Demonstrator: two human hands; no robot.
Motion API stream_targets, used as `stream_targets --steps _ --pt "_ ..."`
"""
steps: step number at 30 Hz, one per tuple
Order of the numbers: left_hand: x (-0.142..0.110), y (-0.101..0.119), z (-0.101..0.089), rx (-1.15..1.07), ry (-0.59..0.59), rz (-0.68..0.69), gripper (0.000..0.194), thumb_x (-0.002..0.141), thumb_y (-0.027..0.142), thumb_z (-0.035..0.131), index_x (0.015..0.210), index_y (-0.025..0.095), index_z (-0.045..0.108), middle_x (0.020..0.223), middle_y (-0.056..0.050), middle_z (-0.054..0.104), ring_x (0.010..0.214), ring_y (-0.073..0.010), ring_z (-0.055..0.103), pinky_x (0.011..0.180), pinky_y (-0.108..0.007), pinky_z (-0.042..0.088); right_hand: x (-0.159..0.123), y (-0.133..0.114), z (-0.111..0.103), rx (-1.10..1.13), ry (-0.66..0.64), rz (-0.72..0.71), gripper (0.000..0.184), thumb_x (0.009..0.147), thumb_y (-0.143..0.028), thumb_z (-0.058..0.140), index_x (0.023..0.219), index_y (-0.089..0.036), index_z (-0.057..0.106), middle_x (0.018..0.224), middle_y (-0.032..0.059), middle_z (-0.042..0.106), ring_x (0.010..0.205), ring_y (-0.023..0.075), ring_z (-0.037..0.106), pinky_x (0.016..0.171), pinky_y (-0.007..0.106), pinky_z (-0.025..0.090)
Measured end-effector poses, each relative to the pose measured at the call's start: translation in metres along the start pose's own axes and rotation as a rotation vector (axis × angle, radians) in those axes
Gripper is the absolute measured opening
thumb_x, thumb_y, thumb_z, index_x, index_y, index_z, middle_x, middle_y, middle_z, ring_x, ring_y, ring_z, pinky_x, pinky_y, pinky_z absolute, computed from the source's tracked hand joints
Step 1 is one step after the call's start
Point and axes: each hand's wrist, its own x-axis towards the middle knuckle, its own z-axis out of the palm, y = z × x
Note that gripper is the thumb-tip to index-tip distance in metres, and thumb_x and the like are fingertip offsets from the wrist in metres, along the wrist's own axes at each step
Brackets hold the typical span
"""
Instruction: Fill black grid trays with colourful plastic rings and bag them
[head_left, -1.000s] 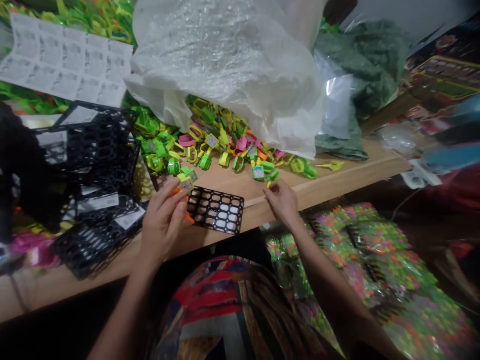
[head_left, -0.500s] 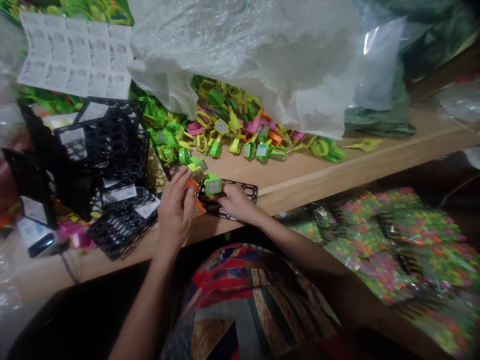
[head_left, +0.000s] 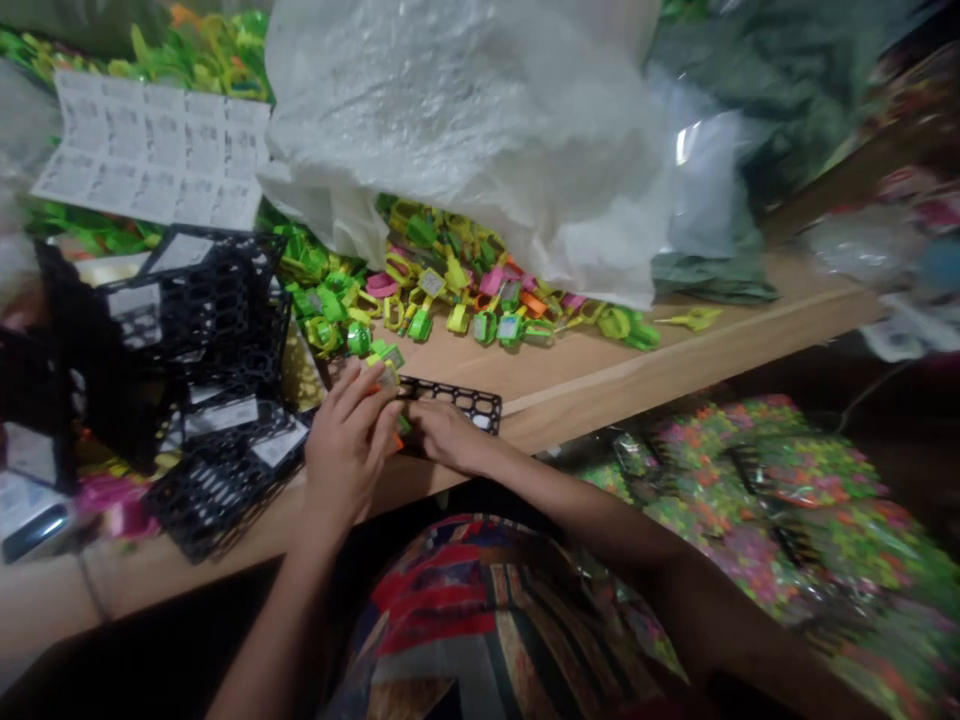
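A black plastic grid tray (head_left: 480,402) with honeycomb openings lies at the bench's front edge, partly covered by my hands. My left hand (head_left: 346,440) curls over the tray's left end, its fingers around toy watches; a yellow toy watch (head_left: 388,377) shows at the fingertips. Low over the tray, my right hand (head_left: 448,434) has its fingers closed on a green toy watch (head_left: 404,426), of which only a sliver shows between the hands. A bit of orange is visible below it. Just beyond lies a loose pile of toy watches (head_left: 457,318) in green, yellow, pink and orange.
Several black grid trays (head_left: 214,480) with white labels are stacked at left, beside pink pieces (head_left: 120,505). A sheet of printed labels (head_left: 157,150) lies behind them. A large white plastic bag (head_left: 465,110) covers the back. Filled clear packs (head_left: 780,480) lie below the bench at right.
My right hand has moved left and down towards the tray with the green toy watch, now mostly hidden. My left hand has shifted slightly. The whole view has tilted a little.
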Motion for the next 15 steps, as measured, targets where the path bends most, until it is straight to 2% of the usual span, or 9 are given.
stream_targets --steps 2,4,6,7,9,11,15 --pt "0.002 -0.001 -0.003 -0.016 0.012 -0.022 0.019 0.101 0.028 0.056 0.107 0.02 0.071 0.138 -0.011 0.066 0.137 -0.0278 0.056 0.115 -0.05 0.047 0.002 0.002 -0.029 0.071 0.034 0.001 0.028 0.091 -0.003 0.05 0.109 -0.019 0.065 0.104 0.006 0.07 0.098 0.0192 0.063 0.089 0.029 0.048" --pt "0.002 -0.004 -0.007 -0.028 0.024 -0.039 0.017 0.1 0.03 0.057 0.102 0.02 0.071 0.139 -0.011 0.066 0.131 -0.0273 0.061 0.112 -0.048 0.05 0.001 0.013 -0.068 0.035 0.178 0.061 0.025 0.099 -0.012 0.05 0.115 -0.02 0.067 0.114 0.0068 0.071 0.106 0.0196 0.062 0.095 0.032 0.047" --pt "0.001 -0.008 -0.009 -0.023 0.037 -0.052 0.018 0.1 0.031 0.057 0.101 0.021 0.072 0.139 -0.011 0.066 0.127 -0.027 0.064 0.109 -0.047 0.052 -0.002 0.032 -0.109 -0.147 0.339 0.191 0.027 0.1 -0.013 0.047 0.114 -0.018 0.07 0.113 0.0095 0.07 0.106 0.0228 0.06 0.097 0.037 0.045" --pt "0.0 -0.009 -0.01 -0.018 0.045 -0.056 0.018 0.1 0.032 0.057 0.102 0.021 0.072 0.14 -0.011 0.065 0.126 -0.0272 0.064 0.107 -0.047 0.053 -0.004 0.044 -0.127 -0.273 0.377 0.265 0.03 0.098 -0.01 0.045 0.112 -0.016 0.072 0.109 0.0114 0.07 0.104 0.0248 0.058 0.096 0.039 0.043" --pt "-0.001 -0.011 -0.01 -0.012 0.054 -0.053 0.02 0.1 0.033 0.056 0.103 0.021 0.072 0.139 -0.011 0.066 0.124 -0.0278 0.065 0.104 -0.048 0.054 -0.007 0.065 -0.151 -0.48 0.374 0.385 0.035 0.095 -0.006 0.042 0.107 -0.014 0.074 0.106 0.015 0.068 0.103 0.0284 0.054 0.094 0.042 0.041" --pt "-0.001 -0.011 -0.01 -0.014 0.052 -0.051 0.02 0.101 0.033 0.056 0.102 0.021 0.072 0.139 -0.011 0.066 0.124 -0.0278 0.065 0.104 -0.048 0.054 -0.011 0.077 -0.157 -0.58 0.311 0.429 0.034 0.093 -0.006 0.043 0.104 -0.013 0.074 0.106 0.0167 0.066 0.103 0.03 0.052 0.093 0.042 0.04" --pt "-0.001 -0.007 -0.013 -0.023 0.072 -0.081 0.018 0.099 0.032 0.06 0.109 0.022 0.071 0.145 -0.011 0.061 0.131 -0.0278 0.06 0.111 -0.049 0.05 -0.02 0.069 -0.137 -0.541 0.189 0.324 0.028 0.093 -0.009 0.047 0.106 -0.016 0.071 0.107 0.0134 0.065 0.097 0.0276 0.053 0.088 0.038 0.042"
